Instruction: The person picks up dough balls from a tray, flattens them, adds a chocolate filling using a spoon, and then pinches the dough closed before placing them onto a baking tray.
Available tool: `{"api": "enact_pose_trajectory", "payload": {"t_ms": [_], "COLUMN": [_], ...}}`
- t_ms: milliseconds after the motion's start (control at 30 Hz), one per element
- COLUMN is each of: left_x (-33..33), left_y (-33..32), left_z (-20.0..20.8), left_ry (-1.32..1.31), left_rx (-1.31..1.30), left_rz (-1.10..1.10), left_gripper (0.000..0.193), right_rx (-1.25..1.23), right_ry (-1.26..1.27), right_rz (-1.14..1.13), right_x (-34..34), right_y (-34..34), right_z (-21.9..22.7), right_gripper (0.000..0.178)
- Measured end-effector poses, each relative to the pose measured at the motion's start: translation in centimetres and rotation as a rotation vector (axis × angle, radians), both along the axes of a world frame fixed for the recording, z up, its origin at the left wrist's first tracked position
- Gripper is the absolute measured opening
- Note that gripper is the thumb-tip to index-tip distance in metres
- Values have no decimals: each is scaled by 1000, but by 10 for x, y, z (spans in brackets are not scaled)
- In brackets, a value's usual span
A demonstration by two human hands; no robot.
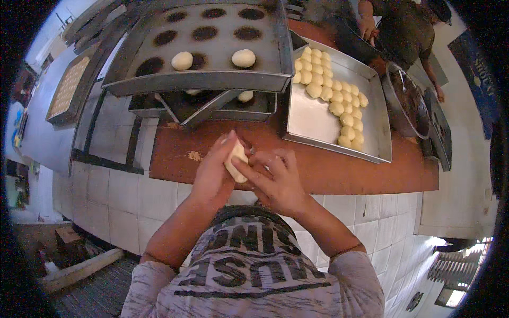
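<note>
A flattened, pale piece of dough [237, 165] is held between my two hands, above the near edge of the brown table. My left hand [211, 174] cups it from the left, closed around its side. From the right, my right hand [280, 183] presses its fingers and thumb on the dough's edge; something small and dark beside those fingertips is too unclear to name. Just beyond, a metal baking tray [196, 80] with dark round stains carries two round dough balls [243, 58]. To the right, a deeper tray [310, 121] holds many yellowish dough balls [347, 100] packed together.
Under the stained tray sits another tray [212, 114] with dough balls partly hidden. A large bowl [405, 100] of dark contents with a spoon stands far right, near another person [408, 34]. Crumbs [195, 156] lie on the table [318, 169]. A tray of small pieces [69, 89] is far left.
</note>
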State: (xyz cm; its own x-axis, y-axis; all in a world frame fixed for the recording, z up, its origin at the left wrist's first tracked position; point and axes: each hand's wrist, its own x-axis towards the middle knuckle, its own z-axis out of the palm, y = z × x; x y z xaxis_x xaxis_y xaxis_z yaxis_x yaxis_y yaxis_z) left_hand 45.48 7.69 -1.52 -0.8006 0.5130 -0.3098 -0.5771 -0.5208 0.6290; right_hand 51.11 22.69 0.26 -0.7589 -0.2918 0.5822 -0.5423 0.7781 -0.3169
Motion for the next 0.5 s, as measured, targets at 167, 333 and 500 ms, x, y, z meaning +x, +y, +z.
{"api": "enact_pose_trajectory", "payload": {"t_ms": [167, 333, 500], "left_x": [17, 14, -14], "left_y": [0, 0, -16], "left_z": [7, 11, 9], "left_ry": [239, 834, -48], "left_rx": [-488, -716, -67], "left_rz": [-38, -35, -140], "left_gripper": [35, 38, 39], "right_rx": [-288, -996, -293], "right_ry": [-221, -642, -205], "right_rz": [-18, 92, -11], "right_x": [-6, -26, -13], "right_y": [5, 9, -5], "right_z": [8, -18, 3], "right_gripper": [35, 21, 19]}}
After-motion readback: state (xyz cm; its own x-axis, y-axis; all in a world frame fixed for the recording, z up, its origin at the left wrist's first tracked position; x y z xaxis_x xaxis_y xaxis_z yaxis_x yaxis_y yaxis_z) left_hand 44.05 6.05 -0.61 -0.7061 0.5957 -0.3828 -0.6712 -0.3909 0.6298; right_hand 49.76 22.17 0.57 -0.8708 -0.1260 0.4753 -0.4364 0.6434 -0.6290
